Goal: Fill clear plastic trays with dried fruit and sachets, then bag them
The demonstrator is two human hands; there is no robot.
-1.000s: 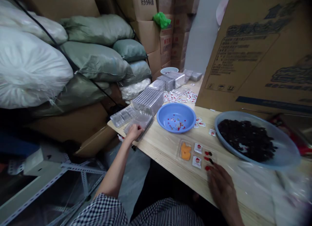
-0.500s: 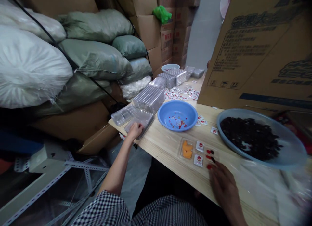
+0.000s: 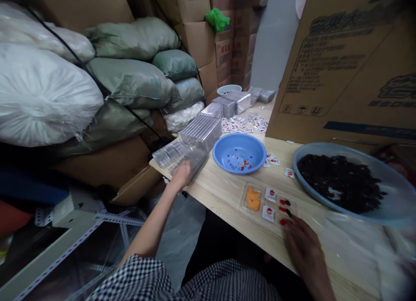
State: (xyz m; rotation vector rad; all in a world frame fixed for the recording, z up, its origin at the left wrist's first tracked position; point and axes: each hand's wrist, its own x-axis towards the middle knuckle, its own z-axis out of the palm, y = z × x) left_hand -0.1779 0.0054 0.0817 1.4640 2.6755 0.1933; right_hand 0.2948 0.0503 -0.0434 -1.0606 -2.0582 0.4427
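Note:
My left hand (image 3: pixel 182 174) is closed at the near side of a low stack of clear plastic trays (image 3: pixel 196 156), fingers pinched on a tray; blur hides the exact grip. To the right, my right hand (image 3: pixel 305 247) is over the table with fingers extended, its fingertips at the right compartment of a filled clear tray (image 3: pixel 244 201). That tray holds orange pieces (image 3: pixel 253 199) on the left, two small white printed sachets (image 3: pixel 268 212) in the middle, and red and black pieces (image 3: pixel 284 209) on the right. No held item shows in the right hand.
A blue basin (image 3: pixel 238 153) with a few sachets and a large bowl of dark pieces (image 3: pixel 341 182) stand on the wooden table. Behind are tray stacks (image 3: pixel 203 127) and scattered sachets (image 3: pixel 243 124). A big carton (image 3: pixel 351 76) rises at right; sacks (image 3: pixel 136 80) are piled at left.
The view has shifted slightly, so everything sits a little farther right. My left hand stays at the tray stack, now blurred, with the trays near it smeared. My right hand keeps its place by the filled tray.

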